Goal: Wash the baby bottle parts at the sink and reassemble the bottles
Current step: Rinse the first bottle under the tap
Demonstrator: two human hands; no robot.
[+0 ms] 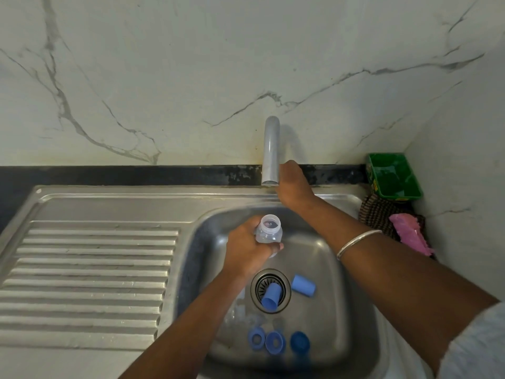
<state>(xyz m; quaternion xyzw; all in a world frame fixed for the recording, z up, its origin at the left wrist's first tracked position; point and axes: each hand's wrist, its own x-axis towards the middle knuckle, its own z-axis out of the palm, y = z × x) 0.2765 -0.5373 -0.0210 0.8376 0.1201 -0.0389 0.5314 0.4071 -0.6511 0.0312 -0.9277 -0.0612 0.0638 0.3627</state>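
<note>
Over the sink [341, 269], left grip [246, 255] round an empty bottle [269, 231]; right grip [293, 184] unclear.

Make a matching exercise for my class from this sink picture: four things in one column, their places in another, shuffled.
Things:
1. clear plastic baby bottle
2. blue plastic cap lying on its side
3. green plastic tray
4. silver metal bangle

Places:
A. on the right forearm
B. held in the left hand
C. over the sink drain
D. counter corner beside the wall

Pairs: 1-B, 2-C, 3-D, 4-A
</note>
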